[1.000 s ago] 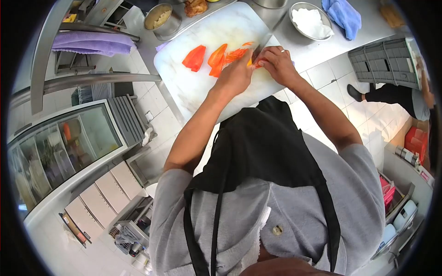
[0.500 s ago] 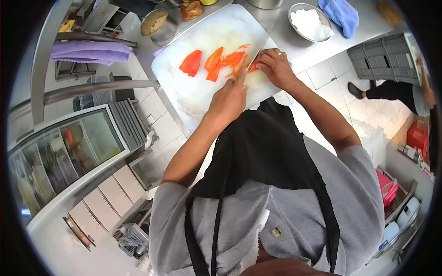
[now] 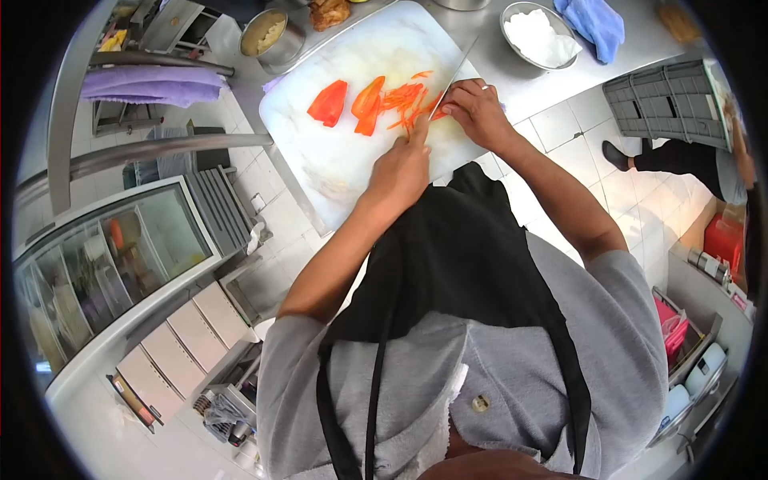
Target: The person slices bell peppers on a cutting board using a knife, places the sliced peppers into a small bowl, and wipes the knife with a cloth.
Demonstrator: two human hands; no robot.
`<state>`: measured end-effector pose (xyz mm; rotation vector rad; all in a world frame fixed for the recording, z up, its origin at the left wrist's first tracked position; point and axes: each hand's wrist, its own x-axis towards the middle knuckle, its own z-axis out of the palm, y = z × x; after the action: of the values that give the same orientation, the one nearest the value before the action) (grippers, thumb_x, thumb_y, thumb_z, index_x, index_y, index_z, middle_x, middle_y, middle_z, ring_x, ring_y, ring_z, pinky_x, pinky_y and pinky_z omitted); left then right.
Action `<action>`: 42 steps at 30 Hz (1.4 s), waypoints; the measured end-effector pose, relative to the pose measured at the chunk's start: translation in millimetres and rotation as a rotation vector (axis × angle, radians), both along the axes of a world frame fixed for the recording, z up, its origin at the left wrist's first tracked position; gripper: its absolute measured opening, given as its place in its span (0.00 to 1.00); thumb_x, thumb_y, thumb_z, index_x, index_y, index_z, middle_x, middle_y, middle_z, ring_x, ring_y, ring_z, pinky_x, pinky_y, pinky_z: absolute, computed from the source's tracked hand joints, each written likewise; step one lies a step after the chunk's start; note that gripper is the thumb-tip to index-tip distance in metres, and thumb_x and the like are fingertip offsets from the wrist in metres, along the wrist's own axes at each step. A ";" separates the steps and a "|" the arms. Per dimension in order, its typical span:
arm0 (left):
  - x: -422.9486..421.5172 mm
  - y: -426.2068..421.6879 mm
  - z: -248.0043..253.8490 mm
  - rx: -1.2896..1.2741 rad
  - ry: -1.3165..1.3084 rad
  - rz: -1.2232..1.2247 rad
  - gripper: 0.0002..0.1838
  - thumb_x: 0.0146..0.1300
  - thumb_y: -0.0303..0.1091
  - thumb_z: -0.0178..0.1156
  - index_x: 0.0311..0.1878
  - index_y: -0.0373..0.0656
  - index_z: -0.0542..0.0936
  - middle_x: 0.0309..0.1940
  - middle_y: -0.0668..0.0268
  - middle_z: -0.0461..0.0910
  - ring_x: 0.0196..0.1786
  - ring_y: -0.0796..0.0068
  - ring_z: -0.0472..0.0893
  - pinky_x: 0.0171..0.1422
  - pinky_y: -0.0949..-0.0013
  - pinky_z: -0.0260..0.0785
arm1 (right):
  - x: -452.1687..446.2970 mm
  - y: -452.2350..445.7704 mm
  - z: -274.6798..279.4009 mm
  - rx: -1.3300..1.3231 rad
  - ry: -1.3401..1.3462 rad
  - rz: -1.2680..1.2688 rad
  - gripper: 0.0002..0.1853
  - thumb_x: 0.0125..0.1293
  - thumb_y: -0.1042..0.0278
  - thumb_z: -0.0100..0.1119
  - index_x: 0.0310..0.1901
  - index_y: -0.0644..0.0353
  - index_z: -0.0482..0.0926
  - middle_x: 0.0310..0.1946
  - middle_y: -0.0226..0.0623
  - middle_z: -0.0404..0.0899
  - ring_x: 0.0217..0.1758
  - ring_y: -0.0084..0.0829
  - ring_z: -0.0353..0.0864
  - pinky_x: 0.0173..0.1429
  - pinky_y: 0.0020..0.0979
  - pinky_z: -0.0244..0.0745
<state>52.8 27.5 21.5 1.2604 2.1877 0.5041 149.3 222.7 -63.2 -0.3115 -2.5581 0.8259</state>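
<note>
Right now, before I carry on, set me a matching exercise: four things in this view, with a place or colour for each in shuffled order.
Things:
1. Knife
2. Orange-red shreds
3. Apron
4. Cloth at upper right

Places and colours:
A. Black
B. Lying on the white cutting board
C. Blue
D. Gripped by the left hand

Pairs: 1-D, 2-B, 3-A, 4-C

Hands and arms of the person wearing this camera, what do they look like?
Both arms come out of loose, short grey sleeves and are bare from there down. The left hand has no glove or visible ring. The right hand is ungloved too, with a thin, pale ring on one finger. No watch or bracelet shows.
</note>
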 end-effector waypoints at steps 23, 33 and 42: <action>-13.2 -16.2 1.8 0.098 -0.024 0.111 0.29 0.78 0.40 0.49 0.77 0.40 0.62 0.51 0.38 0.81 0.54 0.39 0.81 0.60 0.46 0.73 | -21.0 2.7 -0.1 0.015 0.082 0.040 0.06 0.67 0.69 0.63 0.44 0.56 0.82 0.48 0.35 0.81 0.55 0.43 0.76 0.56 0.43 0.69; -25.5 -7.7 -1.7 0.129 -0.065 0.040 0.29 0.78 0.40 0.49 0.77 0.38 0.61 0.47 0.40 0.83 0.53 0.39 0.82 0.58 0.46 0.71 | -22.2 2.1 -5.9 0.054 0.082 0.005 0.06 0.64 0.71 0.64 0.42 0.56 0.83 0.47 0.37 0.82 0.53 0.45 0.78 0.54 0.45 0.71; -38.6 16.3 -21.2 0.185 -0.081 0.055 0.30 0.78 0.42 0.50 0.79 0.44 0.61 0.52 0.39 0.82 0.57 0.40 0.81 0.62 0.47 0.71 | -7.6 9.4 2.6 -0.232 0.159 -0.014 0.05 0.67 0.73 0.64 0.44 0.58 0.82 0.44 0.38 0.81 0.50 0.47 0.78 0.59 0.47 0.71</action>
<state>14.1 43.7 0.2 1.2530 2.1517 0.7815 141.6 232.1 -60.6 -0.3200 -2.3145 1.0993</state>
